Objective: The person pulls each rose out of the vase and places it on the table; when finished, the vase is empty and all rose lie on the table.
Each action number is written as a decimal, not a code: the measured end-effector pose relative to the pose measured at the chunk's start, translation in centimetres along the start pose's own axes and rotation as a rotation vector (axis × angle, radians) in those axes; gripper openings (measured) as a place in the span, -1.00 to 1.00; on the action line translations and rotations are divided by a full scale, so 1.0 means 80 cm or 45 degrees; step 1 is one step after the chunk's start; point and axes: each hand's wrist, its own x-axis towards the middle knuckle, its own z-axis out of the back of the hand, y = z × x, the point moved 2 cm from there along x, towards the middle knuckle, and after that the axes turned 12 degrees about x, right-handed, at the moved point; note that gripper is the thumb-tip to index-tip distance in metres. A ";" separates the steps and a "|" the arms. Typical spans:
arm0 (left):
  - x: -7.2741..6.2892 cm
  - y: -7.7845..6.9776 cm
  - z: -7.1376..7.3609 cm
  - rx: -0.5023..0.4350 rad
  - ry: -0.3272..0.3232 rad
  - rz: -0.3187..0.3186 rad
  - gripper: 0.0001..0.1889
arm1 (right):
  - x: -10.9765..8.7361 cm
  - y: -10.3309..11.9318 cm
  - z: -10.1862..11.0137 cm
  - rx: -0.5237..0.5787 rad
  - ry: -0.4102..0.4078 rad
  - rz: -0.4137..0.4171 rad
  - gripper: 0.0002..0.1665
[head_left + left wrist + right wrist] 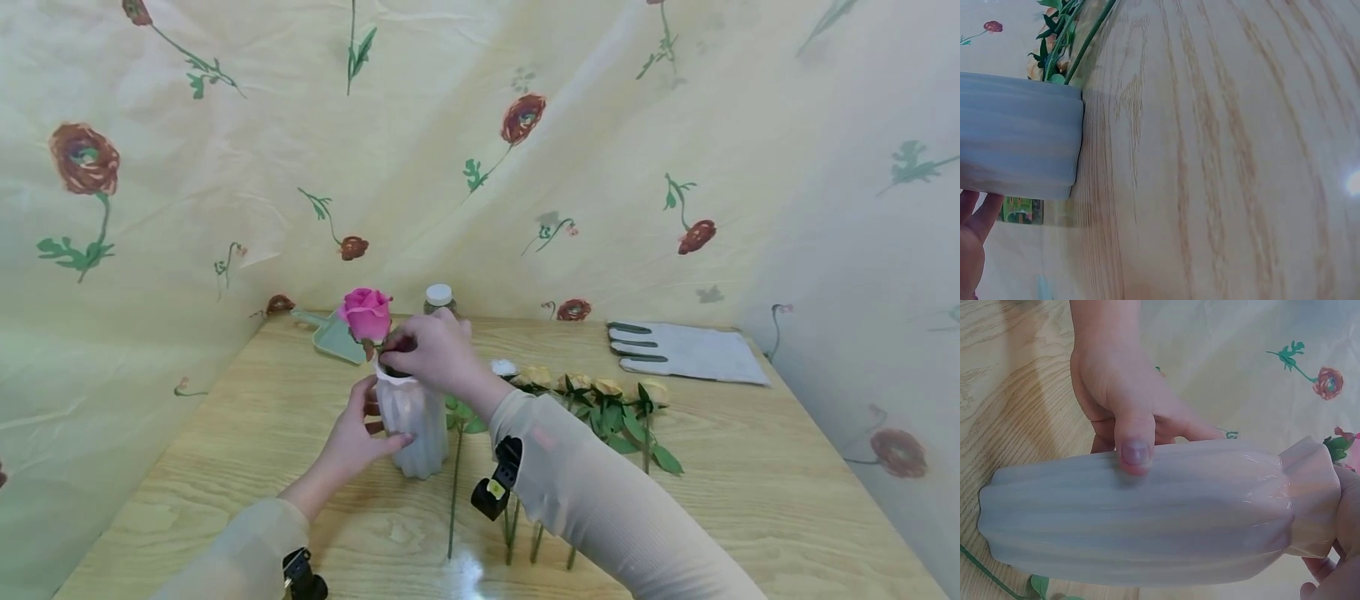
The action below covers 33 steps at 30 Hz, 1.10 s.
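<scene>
A white fluted vase (414, 425) stands upright on the wooden table. My left hand (352, 437) holds its left side, the thumb (1135, 453) lying on the near wall and the fingers reaching behind. A pink rose (366, 314) rises from the vase mouth and leans left. At the rim, my right hand (437, 350) pinches the rose just below its bloom; the fingertips are partly hidden at the mouth. Right of the vase, several pale yellow roses (577, 383) and a white flower (503, 367) lie in a row, partly covered by my right sleeve.
Behind the vase stands a jar with a white lid (438, 294). A pale green dustpan (337, 337) lies at the back left. White gloves with dark green-edged fingers (690, 352) lie flat at the back right. Flower-patterned cloth (420, 150) hangs behind the table.
</scene>
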 end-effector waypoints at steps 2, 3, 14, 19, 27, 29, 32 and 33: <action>0.000 0.000 0.000 0.005 -0.006 -0.004 -0.04 | 0.000 0.002 0.000 -0.022 0.011 0.024 -0.91; -0.001 0.001 0.000 0.009 -0.009 -0.009 -0.04 | 0.000 0.002 0.000 -0.030 0.016 0.028 -0.91; 0.000 0.002 0.000 0.038 -0.022 -0.039 -0.04 | 0.000 0.002 0.005 0.187 -0.015 -0.010 -0.92; 0.001 0.001 0.000 0.033 -0.035 -0.044 -0.05 | 0.004 0.000 0.014 0.528 -0.140 0.007 -0.91; 0.001 0.001 -0.001 0.023 -0.061 -0.079 -0.09 | 0.002 -0.005 0.021 0.979 -0.294 -0.083 -0.91; 0.001 0.002 -0.001 0.018 -0.064 -0.083 -0.09 | 0.002 -0.006 0.022 1.053 -0.307 -0.079 -0.91; 0.001 0.003 -0.001 0.013 -0.066 -0.087 -0.08 | 0.002 -0.007 0.025 1.125 -0.325 -0.092 -0.90; 0.001 0.003 -0.002 0.013 -0.067 -0.090 -0.08 | 0.001 -0.007 0.026 1.150 -0.328 -0.099 -0.89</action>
